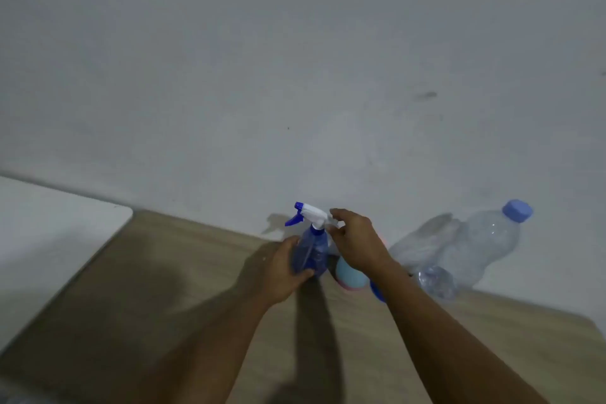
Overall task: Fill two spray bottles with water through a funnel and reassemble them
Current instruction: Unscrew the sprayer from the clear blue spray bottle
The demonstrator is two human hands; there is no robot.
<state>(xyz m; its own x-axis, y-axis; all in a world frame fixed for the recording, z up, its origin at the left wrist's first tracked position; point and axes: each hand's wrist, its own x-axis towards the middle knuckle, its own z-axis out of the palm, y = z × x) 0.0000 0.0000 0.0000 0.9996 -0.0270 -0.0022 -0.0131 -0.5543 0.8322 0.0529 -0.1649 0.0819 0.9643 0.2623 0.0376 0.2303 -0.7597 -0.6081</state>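
A blue translucent spray bottle point(313, 251) stands upright near the wooden table's far edge, its white and blue trigger head point(306, 215) pointing left. My left hand point(283, 270) grips the bottle's body. My right hand point(355, 239) is at the back of the trigger head, fingertips touching or pinching it; blur hides which. A second, light blue and pink bottle point(351, 274) stands just behind my right wrist, mostly hidden. A large clear water bottle point(478, 241) with a blue cap stands at the right against the wall.
The wooden table point(164, 305) meets a grey wall at the back. A white surface point(49, 233) adjoins it on the left. A blue object point(377, 290) peeks from under my right forearm, and crumpled clear plastic point(437, 282) lies beside the water bottle.
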